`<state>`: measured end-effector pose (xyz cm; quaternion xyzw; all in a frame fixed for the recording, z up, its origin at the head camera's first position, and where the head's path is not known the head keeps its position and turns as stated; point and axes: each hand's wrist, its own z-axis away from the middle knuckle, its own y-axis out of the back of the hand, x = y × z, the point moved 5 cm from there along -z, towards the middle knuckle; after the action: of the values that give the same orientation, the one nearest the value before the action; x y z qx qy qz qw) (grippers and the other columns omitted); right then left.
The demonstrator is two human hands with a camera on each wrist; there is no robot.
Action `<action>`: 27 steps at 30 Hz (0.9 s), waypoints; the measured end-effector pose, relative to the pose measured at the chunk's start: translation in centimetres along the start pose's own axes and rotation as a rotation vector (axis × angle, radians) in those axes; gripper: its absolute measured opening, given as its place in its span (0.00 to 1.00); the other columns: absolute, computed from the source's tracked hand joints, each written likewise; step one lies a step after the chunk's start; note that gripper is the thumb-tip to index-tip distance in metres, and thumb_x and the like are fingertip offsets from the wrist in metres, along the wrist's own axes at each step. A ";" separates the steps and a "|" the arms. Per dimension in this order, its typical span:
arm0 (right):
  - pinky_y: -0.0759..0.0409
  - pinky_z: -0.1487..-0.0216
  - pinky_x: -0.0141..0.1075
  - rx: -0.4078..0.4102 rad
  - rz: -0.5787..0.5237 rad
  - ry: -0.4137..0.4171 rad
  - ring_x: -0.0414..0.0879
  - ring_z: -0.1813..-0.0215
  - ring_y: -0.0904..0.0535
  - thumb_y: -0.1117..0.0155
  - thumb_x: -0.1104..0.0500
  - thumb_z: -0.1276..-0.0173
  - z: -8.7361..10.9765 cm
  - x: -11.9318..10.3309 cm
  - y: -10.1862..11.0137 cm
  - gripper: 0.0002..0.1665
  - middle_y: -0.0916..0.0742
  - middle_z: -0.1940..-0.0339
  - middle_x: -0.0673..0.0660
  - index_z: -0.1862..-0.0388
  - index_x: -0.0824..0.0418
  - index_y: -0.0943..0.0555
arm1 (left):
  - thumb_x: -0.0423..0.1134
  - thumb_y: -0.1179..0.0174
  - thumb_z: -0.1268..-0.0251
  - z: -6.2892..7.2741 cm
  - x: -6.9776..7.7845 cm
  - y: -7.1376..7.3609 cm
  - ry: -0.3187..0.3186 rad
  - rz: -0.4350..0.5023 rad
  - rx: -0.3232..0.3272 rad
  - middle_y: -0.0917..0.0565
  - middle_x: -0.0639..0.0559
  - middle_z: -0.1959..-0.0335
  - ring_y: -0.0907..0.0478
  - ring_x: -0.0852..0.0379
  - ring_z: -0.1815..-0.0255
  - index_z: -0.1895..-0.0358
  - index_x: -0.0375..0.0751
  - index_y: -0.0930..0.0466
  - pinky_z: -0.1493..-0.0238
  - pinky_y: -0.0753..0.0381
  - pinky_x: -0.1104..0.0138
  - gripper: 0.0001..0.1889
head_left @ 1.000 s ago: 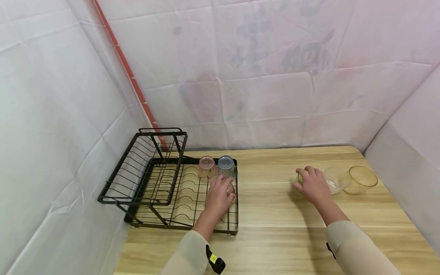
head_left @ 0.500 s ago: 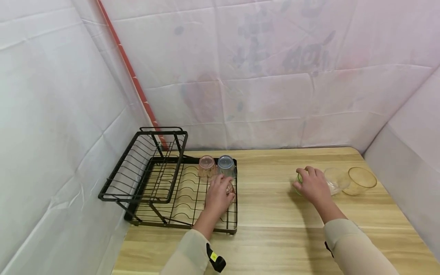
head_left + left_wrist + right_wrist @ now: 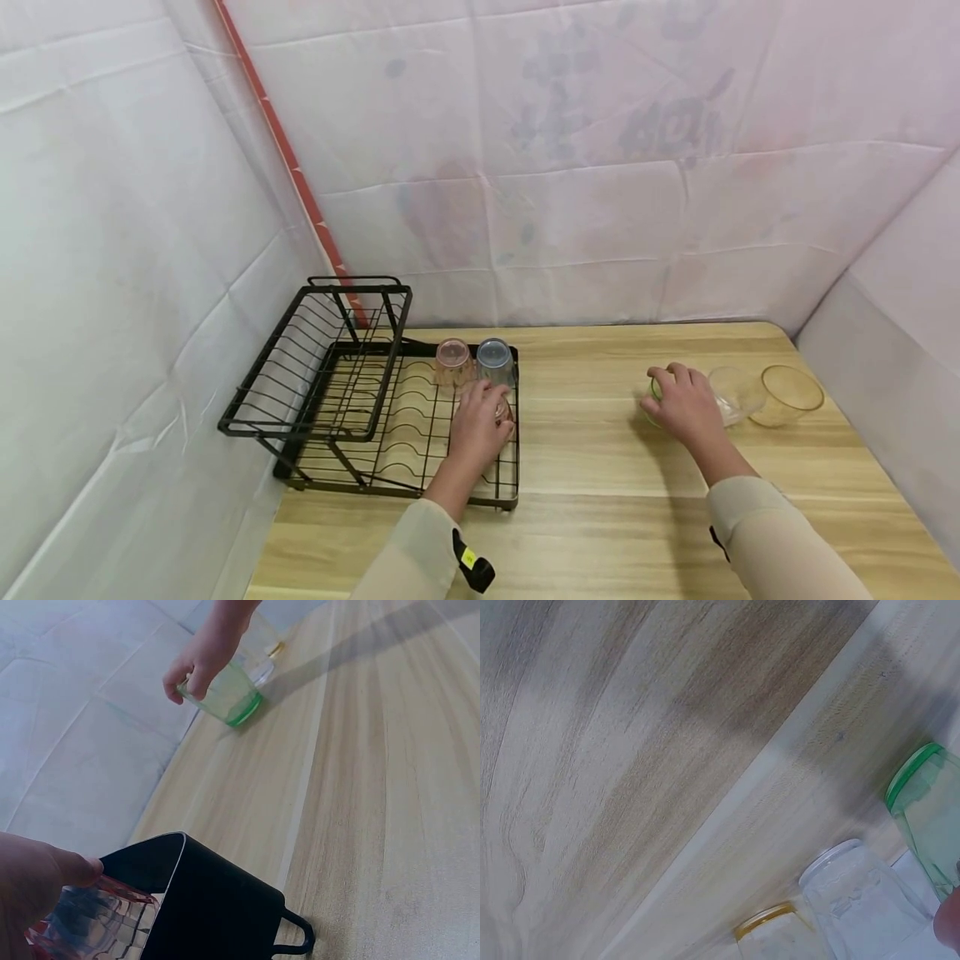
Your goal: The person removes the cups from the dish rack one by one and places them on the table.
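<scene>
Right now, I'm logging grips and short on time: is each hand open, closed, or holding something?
Left hand: closed, holding a red-tinted glass.
Right hand: closed, holding the green glass by its upper end.

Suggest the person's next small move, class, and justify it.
Probably, let the left hand release its reddish glass, which appears to sit in the rack near the inverted pink glass and blue glass; the right hand grips the green glass.

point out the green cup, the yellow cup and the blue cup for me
green cup [image 3: 229, 696], left wrist view, on its side wall
yellow cup [image 3: 778, 411], head view, on its side below the rim
blue cup [image 3: 495, 357], head view, on its upward-facing end
</scene>
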<state>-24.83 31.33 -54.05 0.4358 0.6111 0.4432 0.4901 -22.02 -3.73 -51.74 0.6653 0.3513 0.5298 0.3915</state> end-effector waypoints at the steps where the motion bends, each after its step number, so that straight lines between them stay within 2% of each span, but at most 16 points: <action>1: 0.45 0.34 0.67 0.002 -0.003 0.001 0.78 0.37 0.41 0.43 0.49 0.32 0.0 0.0 0.0 0.30 0.33 0.36 0.74 0.34 0.59 0.33 | 0.46 0.28 0.44 0.0 -0.1 0.0 0.003 -0.002 0.000 0.29 0.51 0.34 0.32 0.47 0.32 0.38 0.57 0.24 0.45 0.21 0.52 0.28; 5: 0.45 0.34 0.67 0.018 -0.010 0.002 0.78 0.37 0.41 0.44 0.49 0.33 -0.1 -0.1 -0.1 0.30 0.33 0.37 0.74 0.35 0.59 0.32 | 0.46 0.27 0.44 0.0 -0.2 0.1 0.004 -0.010 0.011 0.29 0.51 0.34 0.33 0.47 0.32 0.38 0.57 0.24 0.44 0.21 0.52 0.28; 13: 0.46 0.34 0.67 -0.028 -0.040 -0.037 0.78 0.37 0.41 0.42 0.48 0.32 -0.1 0.3 -0.1 0.31 0.34 0.35 0.75 0.33 0.59 0.32 | 0.47 0.28 0.43 0.0 0.0 0.0 -0.004 0.002 -0.008 0.30 0.50 0.33 0.33 0.47 0.31 0.38 0.58 0.25 0.44 0.22 0.52 0.28; 20: 0.49 0.34 0.68 0.011 -0.035 -0.029 0.78 0.39 0.39 0.40 0.48 0.33 -0.4 0.5 0.4 0.32 0.32 0.37 0.76 0.35 0.60 0.31 | 0.47 0.27 0.44 -0.2 0.2 -0.1 0.005 0.012 0.005 0.30 0.52 0.33 0.35 0.48 0.30 0.38 0.59 0.25 0.44 0.21 0.52 0.28; 27: 0.56 0.31 0.69 0.046 -0.050 -0.026 0.77 0.35 0.41 0.39 0.48 0.34 -0.1 0.1 0.8 0.32 0.32 0.35 0.77 0.35 0.60 0.30 | 0.47 0.27 0.44 -0.1 0.1 0.0 0.014 0.018 -0.005 0.30 0.52 0.33 0.36 0.48 0.29 0.38 0.60 0.26 0.44 0.21 0.51 0.28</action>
<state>-24.91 31.55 -53.25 0.4375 0.6253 0.4111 0.4987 -22.05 -3.61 -51.63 0.6637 0.3469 0.5387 0.3859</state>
